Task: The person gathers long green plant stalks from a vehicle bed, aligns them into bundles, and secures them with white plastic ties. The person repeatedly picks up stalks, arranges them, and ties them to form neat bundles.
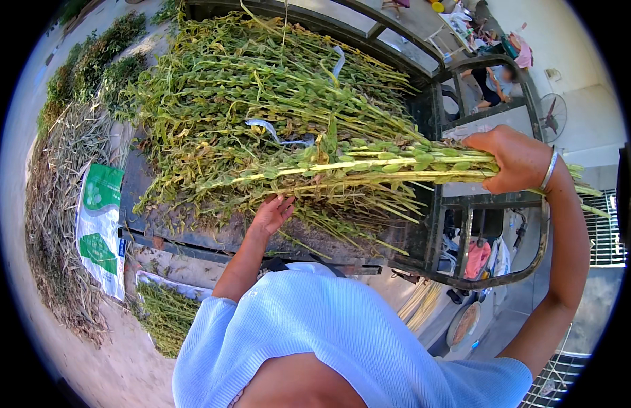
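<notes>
A bunch of green sesame stalks [370, 163] with pods along the stems stretches across the truck bed. My right hand [519, 160], with a bracelet at the wrist, is closed round its cut ends, which stick out past the hand. Toward the leafy end, my left hand [273, 214] is at the lower edge of the stalks, fingers apart and turned upward. Whether it bears any of their weight I cannot tell. Behind lies a large heap of sesame stalks [261, 81] with pale plastic strips [264, 128] in it.
A dark metal rail frame [434, 224] closes the right end of the truck bed [142, 180]. On the ground at left are dry stalks [54, 224], a white and green sack [100, 228] and more cut plants [166, 316]. A person [495, 85] sits beyond, near a fan [552, 115].
</notes>
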`<state>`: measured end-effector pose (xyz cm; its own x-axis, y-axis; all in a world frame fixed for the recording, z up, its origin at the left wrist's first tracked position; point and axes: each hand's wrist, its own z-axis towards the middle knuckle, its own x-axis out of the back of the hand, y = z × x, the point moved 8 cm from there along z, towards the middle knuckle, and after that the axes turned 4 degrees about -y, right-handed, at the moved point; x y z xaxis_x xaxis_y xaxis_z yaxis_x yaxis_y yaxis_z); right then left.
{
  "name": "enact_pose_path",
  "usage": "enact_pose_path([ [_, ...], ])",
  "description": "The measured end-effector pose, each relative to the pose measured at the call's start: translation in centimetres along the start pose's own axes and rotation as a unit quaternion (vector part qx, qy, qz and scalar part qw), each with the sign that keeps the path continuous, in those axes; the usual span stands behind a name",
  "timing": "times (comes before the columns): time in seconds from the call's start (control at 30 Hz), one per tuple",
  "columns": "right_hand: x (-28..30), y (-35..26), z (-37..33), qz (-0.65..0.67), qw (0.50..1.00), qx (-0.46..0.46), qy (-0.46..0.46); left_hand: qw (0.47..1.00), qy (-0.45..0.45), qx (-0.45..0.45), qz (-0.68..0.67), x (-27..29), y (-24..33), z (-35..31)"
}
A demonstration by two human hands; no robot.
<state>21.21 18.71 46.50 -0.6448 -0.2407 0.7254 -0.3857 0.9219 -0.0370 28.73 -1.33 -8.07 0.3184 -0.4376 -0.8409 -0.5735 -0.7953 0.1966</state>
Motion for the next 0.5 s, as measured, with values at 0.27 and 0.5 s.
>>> enact_pose_path([
  [0.27,7.0,-0.4,-9.9,-0.111,0.981,-0.101,0.121,0.996,-0.018,-0.062,0.062,-2.9,3.1,1.6],
  [0.5,12.0,-0.8,-13.1,-0.018,0.987,-0.038,0.153,0.993,-0.055,-0.105,0.024,-6.9,5.3,2.0],
])
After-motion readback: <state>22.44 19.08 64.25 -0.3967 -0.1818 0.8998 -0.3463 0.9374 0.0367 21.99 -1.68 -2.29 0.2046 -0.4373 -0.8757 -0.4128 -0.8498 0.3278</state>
